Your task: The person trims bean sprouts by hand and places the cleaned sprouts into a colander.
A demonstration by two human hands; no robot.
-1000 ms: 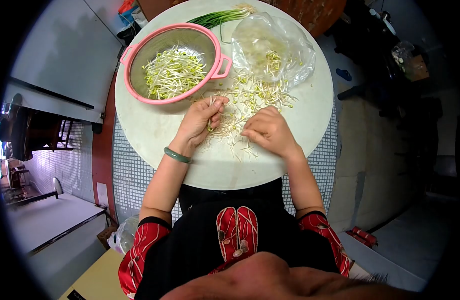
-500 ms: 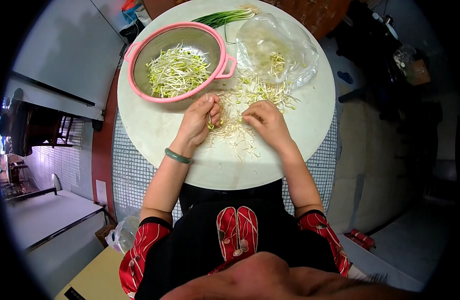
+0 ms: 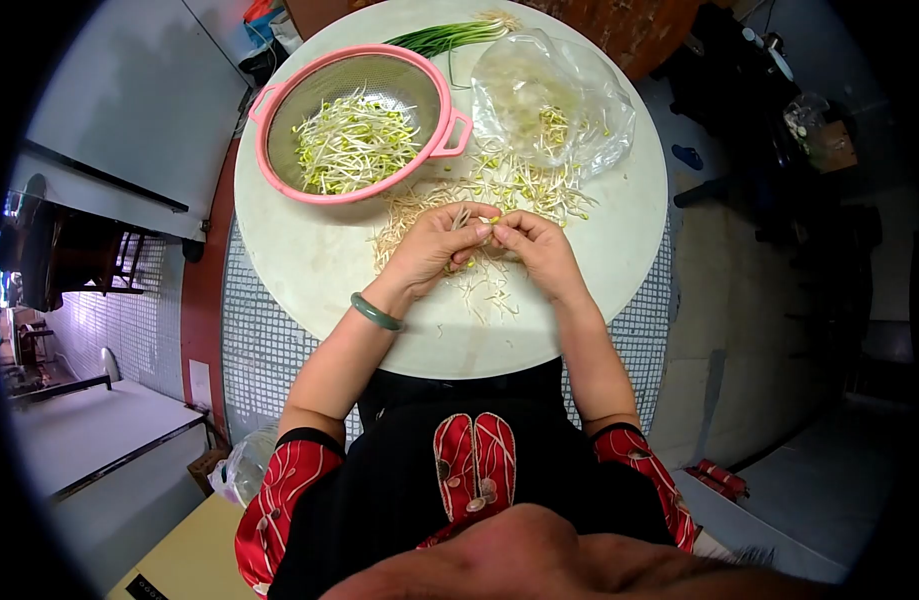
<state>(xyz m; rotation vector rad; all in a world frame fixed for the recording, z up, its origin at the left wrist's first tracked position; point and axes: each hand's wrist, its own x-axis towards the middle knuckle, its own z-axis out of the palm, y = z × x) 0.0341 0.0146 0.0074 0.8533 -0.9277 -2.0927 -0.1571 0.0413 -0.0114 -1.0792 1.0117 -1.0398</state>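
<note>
My left hand (image 3: 431, 248) is closed round a few bean sprouts, whose pale stems poke up between the fingers. Thumb and fingertips of my right hand (image 3: 535, 246) pinch a bean sprout (image 3: 495, 221) by its yellowish end, right against the left fingertips. Beneath both hands lies a scatter of thin, pale sprout tails (image 3: 391, 225). Just beyond the right hand is a loose heap of whole bean sprouts (image 3: 549, 192). A pink-rimmed colander (image 3: 269, 160) past the left hand holds a pile of bean sprouts (image 3: 354, 147).
A clear plastic bag (image 3: 524, 90) with some sprouts lies at the back right of the round white table (image 3: 309, 262). Green onions (image 3: 439, 38) rest by the far edge. A blue slipper (image 3: 687, 157) is on the floor to the right.
My hands have come together over the tails. The left moved right and the right moved slightly left, and their fingertips now meet at one sprout.
</note>
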